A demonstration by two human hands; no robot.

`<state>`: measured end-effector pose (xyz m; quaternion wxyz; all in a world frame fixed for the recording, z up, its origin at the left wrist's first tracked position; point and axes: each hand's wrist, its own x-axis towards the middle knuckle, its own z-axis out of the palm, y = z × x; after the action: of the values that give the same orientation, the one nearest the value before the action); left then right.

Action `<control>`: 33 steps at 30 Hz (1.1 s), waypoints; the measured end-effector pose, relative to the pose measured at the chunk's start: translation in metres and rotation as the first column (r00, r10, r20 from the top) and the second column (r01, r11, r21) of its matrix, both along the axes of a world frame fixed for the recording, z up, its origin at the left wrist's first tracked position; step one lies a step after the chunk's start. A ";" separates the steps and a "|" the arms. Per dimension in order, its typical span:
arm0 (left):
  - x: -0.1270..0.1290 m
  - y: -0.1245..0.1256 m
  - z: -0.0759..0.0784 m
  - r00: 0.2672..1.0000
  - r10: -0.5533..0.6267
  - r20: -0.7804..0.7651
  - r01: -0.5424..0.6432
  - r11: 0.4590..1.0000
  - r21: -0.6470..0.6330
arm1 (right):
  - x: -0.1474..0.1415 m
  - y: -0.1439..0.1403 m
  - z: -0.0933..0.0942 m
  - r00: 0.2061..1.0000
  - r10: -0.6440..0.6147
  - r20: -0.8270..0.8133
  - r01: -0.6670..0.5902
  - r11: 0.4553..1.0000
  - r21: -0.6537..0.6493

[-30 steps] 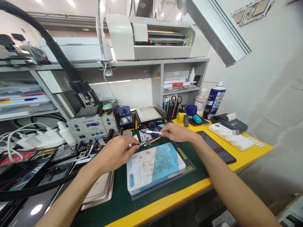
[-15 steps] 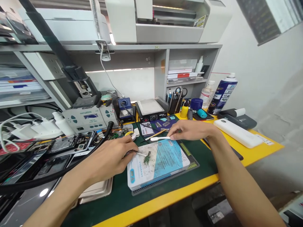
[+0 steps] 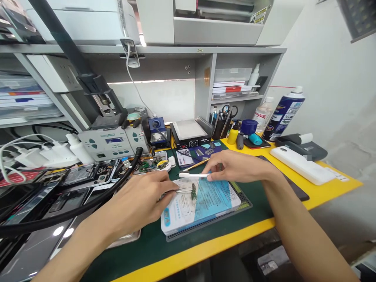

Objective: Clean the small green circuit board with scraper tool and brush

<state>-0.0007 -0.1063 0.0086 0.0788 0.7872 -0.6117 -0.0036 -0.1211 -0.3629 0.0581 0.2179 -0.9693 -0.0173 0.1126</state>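
Cluttered and narrow, the bench [image 3: 323,188] has a yellow top with a green mat [image 3: 147,243] across the middle, and shelves close behind. At far left, opened phones [image 3: 76,176] lie in a row, and a black hose [image 3: 88,203] sweeps across them toward the station [image 3: 114,143].

Next comes the left hand [image 3: 138,203], its fingers pinched shut on tweezers [image 3: 182,190]. The tips grip a small green board [image 3: 193,192], which hangs just over or rests on the blue-and-white packet [image 3: 202,203]; I cannot tell if it touches. The step looks like holding the board steady for cleaning or brushing.

To the right, the right hand [image 3: 237,166] has its fingers closed on a white tool [image 3: 194,175], likely a small brush, lying level with its head just beyond the board. The next move seems to call for bringing that head down onto the board with light pressure while the tweezers hold firm.

Room is tight on the far side: a solder reel [image 3: 162,165] and loose parts sit near the tool's head, and a hot plate [image 3: 189,133] stands farther back. The packet's near edge lies close to the mat's near edge. Right of the hand a dark slab [image 3: 290,186] and a white case [image 3: 302,170] lie, with a spray can [image 3: 283,113] behind them.
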 end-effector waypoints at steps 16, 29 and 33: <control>-0.005 -0.004 -0.006 1.000 0.004 -0.027 -0.005 0.999 -0.038 | 0.003 0.012 -0.006 1.000 0.007 0.026 -0.006 0.999 -0.035; 0.008 0.014 0.024 0.963 0.007 -0.268 -0.115 0.914 -0.390 | 0.011 0.006 -0.021 0.994 -0.018 0.110 0.016 1.000 0.012; -0.006 0.035 0.045 0.956 -0.056 -0.289 -0.173 0.689 -0.704 | -0.006 0.011 -0.013 0.979 -0.066 0.193 0.063 0.998 0.020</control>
<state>-0.0063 -0.0714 0.0536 0.4699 0.7025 -0.5196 0.1251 -0.1272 -0.3515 0.0447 0.2256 -0.9741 -0.0078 0.0104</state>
